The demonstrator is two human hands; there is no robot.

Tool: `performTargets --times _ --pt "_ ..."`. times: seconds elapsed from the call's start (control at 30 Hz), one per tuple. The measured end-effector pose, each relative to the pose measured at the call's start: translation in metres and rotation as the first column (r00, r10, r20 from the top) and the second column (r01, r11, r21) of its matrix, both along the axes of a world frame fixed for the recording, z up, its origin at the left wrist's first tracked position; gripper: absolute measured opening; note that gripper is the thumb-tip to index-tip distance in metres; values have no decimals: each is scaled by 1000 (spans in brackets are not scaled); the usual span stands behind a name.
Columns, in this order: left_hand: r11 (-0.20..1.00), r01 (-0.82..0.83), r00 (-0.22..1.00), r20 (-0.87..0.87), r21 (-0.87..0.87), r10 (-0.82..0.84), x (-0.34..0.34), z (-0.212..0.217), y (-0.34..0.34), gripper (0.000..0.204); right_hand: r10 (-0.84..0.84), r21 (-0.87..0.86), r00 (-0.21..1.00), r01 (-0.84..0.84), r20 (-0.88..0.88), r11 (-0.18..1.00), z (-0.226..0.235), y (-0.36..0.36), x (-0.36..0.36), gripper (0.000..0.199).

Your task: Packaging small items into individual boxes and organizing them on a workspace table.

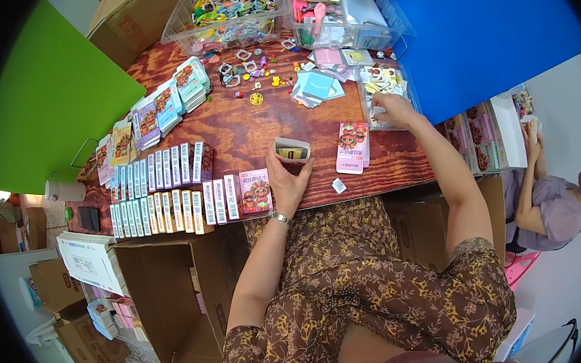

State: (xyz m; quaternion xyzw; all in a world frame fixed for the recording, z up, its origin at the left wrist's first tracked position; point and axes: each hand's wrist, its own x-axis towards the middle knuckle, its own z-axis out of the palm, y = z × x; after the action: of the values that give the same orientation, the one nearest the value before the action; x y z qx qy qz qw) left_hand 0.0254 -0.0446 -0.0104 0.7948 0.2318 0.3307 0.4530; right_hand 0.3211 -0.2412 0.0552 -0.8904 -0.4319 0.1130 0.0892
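While left hand (289, 181) grips open box (291, 151), fingers wrap it.

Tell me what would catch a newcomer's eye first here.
The neat rows of small boxes standing on end along the left of the wooden table. Next, the left hand holding an open box at the table's near edge, while the right hand reaches into a clear tray of small items on the right.
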Motion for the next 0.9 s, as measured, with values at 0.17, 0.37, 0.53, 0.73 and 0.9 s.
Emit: performTargets --times 0.17,0.37,0.53,0.73,0.9 --pt "1000 0 1000 14 3 0 1 2 0 90 -47 -193 998 37 -50 980 2 5 1 21" --pt "1000 8 1000 15 -5 -8 2 2 0 91 73 -33 997 -74 -25 997 -4 -4 11 17" --pt "1000 -7 1000 22 8 6 1 1 1 90 -68 258 966 135 -250 957 26 -6 8 19" --pt "998 -45 996 80 -35 48 -3 15 0 76 167 554 883 120 -439 824 99 63 -99 15" --pt "997 -64 997 44 53 62 1 14 -2 83 485 538 874 -427 38 727 80 105 -161 22"
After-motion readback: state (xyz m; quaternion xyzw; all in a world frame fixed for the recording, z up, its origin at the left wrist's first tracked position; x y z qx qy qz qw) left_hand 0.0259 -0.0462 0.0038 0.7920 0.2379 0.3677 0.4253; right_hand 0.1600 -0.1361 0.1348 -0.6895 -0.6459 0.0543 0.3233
